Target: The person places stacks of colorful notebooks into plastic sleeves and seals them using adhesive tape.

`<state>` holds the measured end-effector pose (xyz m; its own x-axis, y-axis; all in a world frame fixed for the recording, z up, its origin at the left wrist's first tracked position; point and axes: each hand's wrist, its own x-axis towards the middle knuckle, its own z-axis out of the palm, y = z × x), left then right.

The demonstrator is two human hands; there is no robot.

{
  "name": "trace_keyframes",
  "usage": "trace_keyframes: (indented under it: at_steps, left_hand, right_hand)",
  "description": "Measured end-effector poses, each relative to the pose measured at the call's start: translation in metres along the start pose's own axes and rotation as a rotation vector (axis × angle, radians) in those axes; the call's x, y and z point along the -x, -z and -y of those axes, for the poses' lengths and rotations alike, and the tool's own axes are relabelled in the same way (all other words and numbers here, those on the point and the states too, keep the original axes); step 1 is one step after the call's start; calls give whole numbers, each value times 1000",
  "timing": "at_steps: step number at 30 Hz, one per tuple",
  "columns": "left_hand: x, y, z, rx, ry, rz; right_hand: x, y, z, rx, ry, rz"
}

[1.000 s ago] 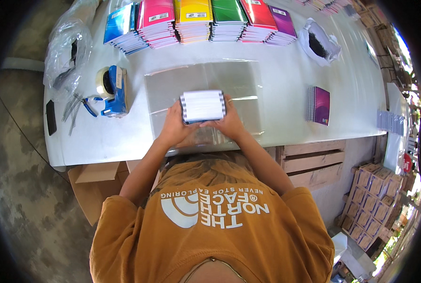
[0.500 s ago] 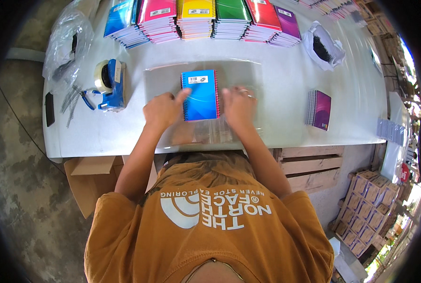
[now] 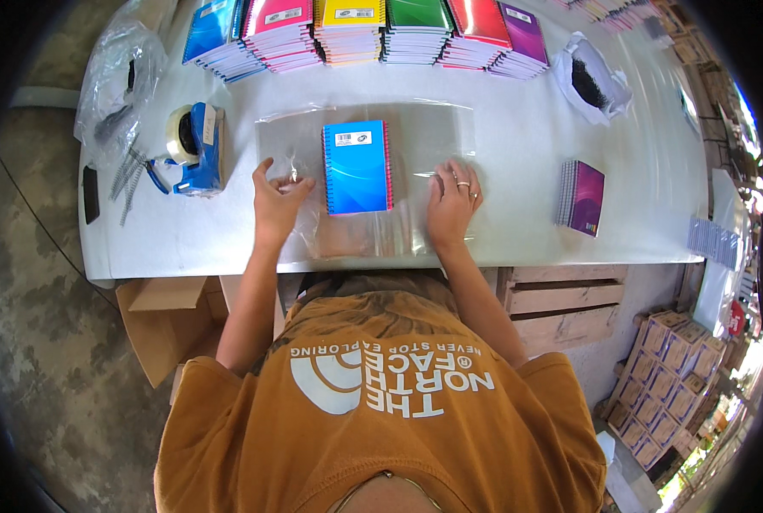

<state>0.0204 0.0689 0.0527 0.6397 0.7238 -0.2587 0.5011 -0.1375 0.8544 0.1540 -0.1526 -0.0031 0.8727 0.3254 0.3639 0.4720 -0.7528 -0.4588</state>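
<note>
A blue spiral-bound notebook lies on a sheet of clear plastic film, with red binding showing along its right side. To the left of the notebook, my left hand is over the film's left part, thumb and index finger apart; its other fingers are curled and partly hidden. Beneath its fingertips the film is wrinkled. My right hand, with a ring on one finger, rests on the film's right part, fingers loosely spread. Neither hand touches the notebook.
Colourful notebook stacks line the table's far side. At left stand a blue tape dispenser, pliers, loose wire spirals and a clear bag. A purple notebook pile and a white bag of black pieces are at right.
My left hand has moved left, off the notebook's edge, onto the film. My right hand has shifted right and settled. The film around the notebook lies spread more visibly.
</note>
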Motion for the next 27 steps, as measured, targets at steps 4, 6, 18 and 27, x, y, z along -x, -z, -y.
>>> trace_keyframes:
  at_steps: [4,6,18,27]
  left_hand:
    - [1,39,2,-52,132,513]
    - [12,46,-4,5,188,552]
    - [16,68,5,427,533,390]
    - [6,75,23,305,498,430]
  right_hand:
    - [-7,22,14,-213,-26,40]
    - [1,48,33,-551,-400,518]
    - [61,33,117,-1374,-1028,1311]
    - [64,41,81,-1343,-1231,427]
